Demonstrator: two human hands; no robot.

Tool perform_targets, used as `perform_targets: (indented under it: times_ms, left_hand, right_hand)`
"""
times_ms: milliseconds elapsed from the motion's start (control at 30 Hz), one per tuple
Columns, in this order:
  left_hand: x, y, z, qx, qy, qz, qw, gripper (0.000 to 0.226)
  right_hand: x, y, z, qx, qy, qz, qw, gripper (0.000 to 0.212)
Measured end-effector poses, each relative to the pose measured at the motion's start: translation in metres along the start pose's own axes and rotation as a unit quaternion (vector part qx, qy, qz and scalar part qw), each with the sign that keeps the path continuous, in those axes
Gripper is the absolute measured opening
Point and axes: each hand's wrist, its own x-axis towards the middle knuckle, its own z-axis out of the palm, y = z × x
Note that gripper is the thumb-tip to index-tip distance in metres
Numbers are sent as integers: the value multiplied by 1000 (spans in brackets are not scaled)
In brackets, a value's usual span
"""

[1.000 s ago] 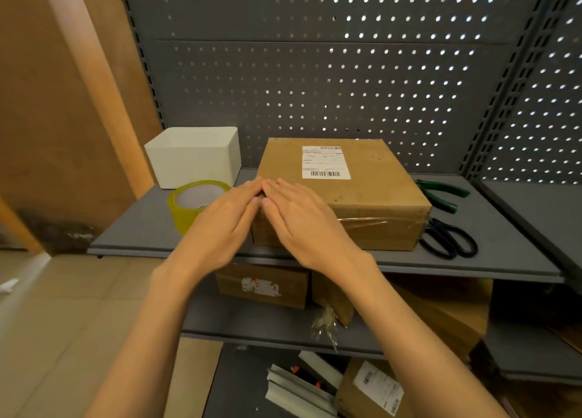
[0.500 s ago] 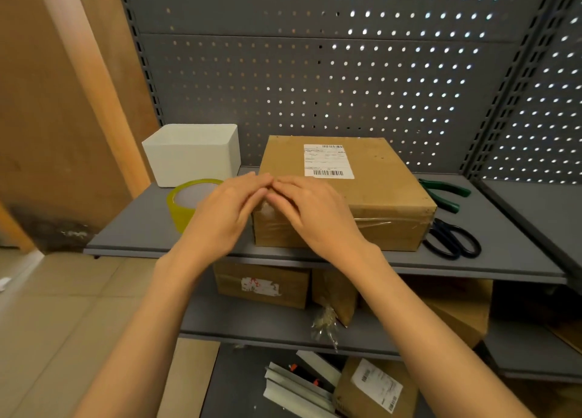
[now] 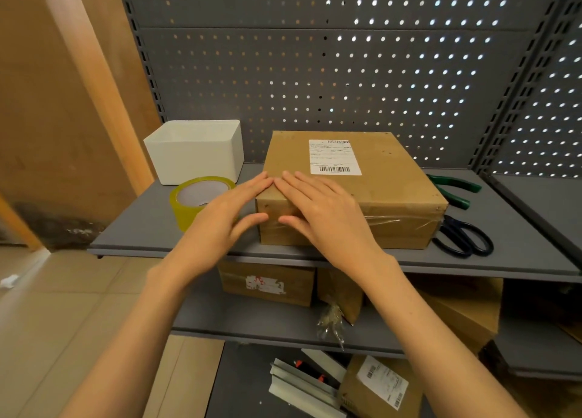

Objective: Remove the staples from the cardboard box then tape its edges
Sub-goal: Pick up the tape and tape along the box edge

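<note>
A brown cardboard box [image 3: 378, 184] with a white shipping label sits on the grey metal shelf [image 3: 141, 228]. Clear tape runs along its front face. My left hand [image 3: 220, 216] lies flat against the box's near left corner, fingers straight, thumb on the front face. My right hand [image 3: 321, 209] presses flat on the top and front of the same corner, fingers straight. The fingertips of both hands meet at the top edge. A yellow tape roll [image 3: 192, 197] stands just left of the box, partly behind my left hand.
A white tub [image 3: 195, 150] stands behind the tape roll. Green-handled pliers [image 3: 456, 189] and dark scissors [image 3: 466, 241] lie right of the box. A perforated grey panel backs the shelf. Lower shelves hold more cardboard boxes [image 3: 267, 282].
Both hands have flattened out and spread over the box's near left corner; half a second ago the fingers were bunched together at the top edge.
</note>
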Motion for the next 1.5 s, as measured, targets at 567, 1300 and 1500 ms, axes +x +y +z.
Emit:
perform_targets:
  times_ms: [567,1300,1500]
  left_hand:
    - [0,13,0,-124,147,-28,981,39]
    - [-25,-24,-38,91,69,-164,980,59]
    - [-10,-43,-40,177,-68,-172,967,36]
  right_hand:
    - [4,-5,-5,152,32,62,986,41]
    - [12,-23,-28,187,37,52,980,35]
    - [13,-24,-24,203,26,68,977,33]
